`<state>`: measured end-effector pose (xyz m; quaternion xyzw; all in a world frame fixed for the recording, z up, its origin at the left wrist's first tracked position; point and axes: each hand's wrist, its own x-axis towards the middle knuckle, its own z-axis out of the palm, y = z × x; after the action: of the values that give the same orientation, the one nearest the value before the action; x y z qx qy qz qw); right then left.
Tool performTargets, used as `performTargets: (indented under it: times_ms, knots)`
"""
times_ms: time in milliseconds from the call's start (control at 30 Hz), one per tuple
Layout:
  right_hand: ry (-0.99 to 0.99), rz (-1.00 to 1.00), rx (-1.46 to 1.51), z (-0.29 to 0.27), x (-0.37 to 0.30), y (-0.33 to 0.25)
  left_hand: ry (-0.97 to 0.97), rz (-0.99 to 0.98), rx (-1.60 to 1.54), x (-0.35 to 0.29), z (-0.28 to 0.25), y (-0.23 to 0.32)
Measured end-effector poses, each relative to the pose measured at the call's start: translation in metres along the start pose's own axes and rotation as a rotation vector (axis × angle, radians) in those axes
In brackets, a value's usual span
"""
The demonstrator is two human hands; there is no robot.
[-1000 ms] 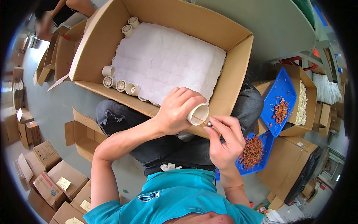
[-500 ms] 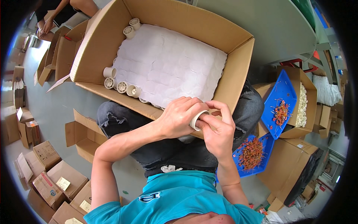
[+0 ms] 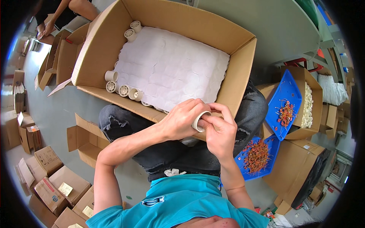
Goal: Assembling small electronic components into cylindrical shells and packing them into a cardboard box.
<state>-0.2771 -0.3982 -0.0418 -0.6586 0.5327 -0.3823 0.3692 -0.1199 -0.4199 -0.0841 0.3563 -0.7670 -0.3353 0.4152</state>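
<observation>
A cream-white plastic cylinder (image 3: 198,122) with an open end is held between my two hands, above my lap at the near edge of a large cardboard box (image 3: 243,72). My left hand (image 3: 185,118) wraps round its outside. The thumb and fingers of my right hand (image 3: 221,131) are closed at its opening, the thumb reaching inside; what they pinch in there is hidden. In the box lies a white paper sheet (image 3: 171,66). Similar plastic cylinders (image 3: 124,90) with spoked ends stand along its left side and near left corner.
Two blue trays, one upper (image 3: 283,110) and one lower (image 3: 268,167), hold small red-and-orange wired parts on my right. Beside them a carton holds many cream pieces (image 3: 307,106). Cardboard boxes (image 3: 68,178) crowd the left. Another person (image 3: 61,15) sits at the upper left.
Both hands keep their grip on the cylinder and have shifted very slightly left. The whole view has moved a little; the box contents look the same.
</observation>
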Motion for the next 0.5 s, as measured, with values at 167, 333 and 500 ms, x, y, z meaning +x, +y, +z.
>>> performTargets:
  times_ms: [167,333,500]
  knots:
    - [0.021,-0.065,-0.025,0.005,-0.004,0.007,-0.020,-0.018,0.057,-0.001,0.000,0.002]
    - [0.023,-0.069,-0.001,0.006,-0.006,0.010,-0.075,-0.022,0.035,-0.004,-0.001,0.000]
    - [0.029,-0.112,-0.041,0.004,-0.004,0.013,-0.093,-0.014,0.002,0.000,0.000,-0.003]
